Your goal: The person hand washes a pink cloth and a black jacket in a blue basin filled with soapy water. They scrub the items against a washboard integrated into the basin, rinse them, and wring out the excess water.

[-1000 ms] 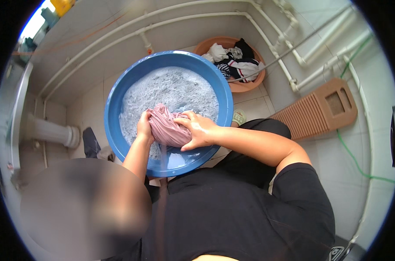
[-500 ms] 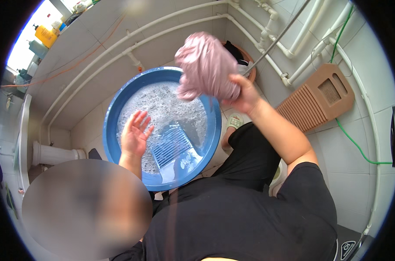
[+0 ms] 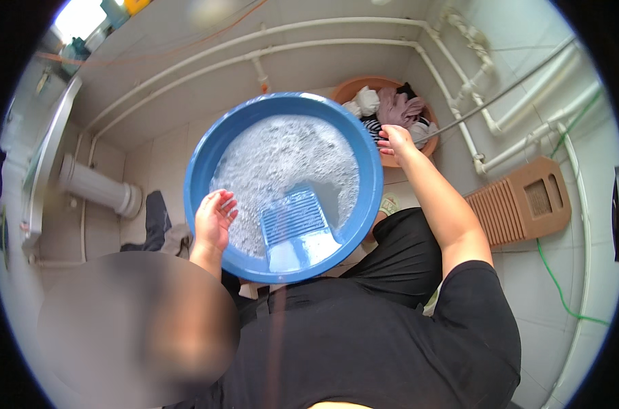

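Note:
A big blue basin [image 3: 195,180] of foamy water stands in front of me, with a blue ridged washboard [image 3: 296,217] slanting out of the suds at its near side. Over the basin's left rim, my left hand [image 3: 214,215] is open, fingers loosely bent and nothing in them. My right hand [image 3: 396,142] is open and empty too, between the blue basin and an orange-brown tub [image 3: 353,86]. In that tub lies a crumpled pink garment [image 3: 398,108], among white, black and striped clothes.
A brown washboard [image 3: 518,202] leans against the right wall beside a green hose [image 3: 559,287]. White pipes [image 3: 330,27] run along the walls. Dark clothes [image 3: 155,219] lie on the floor at left, near a white pedestal [image 3: 99,187]. A grey pole [image 3: 503,92] slants at right.
My right hand has let go of the pink garment, which now lies in the orange-brown tub. My left hand stays over the blue basin's left side. The view has shifted, showing more floor at left.

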### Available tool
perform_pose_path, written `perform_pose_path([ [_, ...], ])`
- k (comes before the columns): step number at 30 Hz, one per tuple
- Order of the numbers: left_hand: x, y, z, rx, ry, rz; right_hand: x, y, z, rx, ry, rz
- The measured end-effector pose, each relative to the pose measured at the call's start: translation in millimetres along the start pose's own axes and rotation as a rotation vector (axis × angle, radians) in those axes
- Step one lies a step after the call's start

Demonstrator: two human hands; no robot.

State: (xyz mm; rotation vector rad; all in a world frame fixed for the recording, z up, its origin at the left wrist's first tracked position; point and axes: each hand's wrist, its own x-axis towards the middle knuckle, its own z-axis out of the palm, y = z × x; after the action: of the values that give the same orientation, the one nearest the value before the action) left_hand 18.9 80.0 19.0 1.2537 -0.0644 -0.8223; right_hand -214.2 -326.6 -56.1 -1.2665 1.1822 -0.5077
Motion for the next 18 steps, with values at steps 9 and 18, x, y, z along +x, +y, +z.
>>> perform_pose_path([
  [9,-20.8,104.7,-162.8,-0.225,0.362,0.402,-117.2,-54.1,116.1,-0.676,-0.123,-1.166],
  [18,-90.7,38.7,-324.4,-0.455,0.680,0.374,-224.9,-48.1,256.3,-0.728,-0.959,-0.904],
])
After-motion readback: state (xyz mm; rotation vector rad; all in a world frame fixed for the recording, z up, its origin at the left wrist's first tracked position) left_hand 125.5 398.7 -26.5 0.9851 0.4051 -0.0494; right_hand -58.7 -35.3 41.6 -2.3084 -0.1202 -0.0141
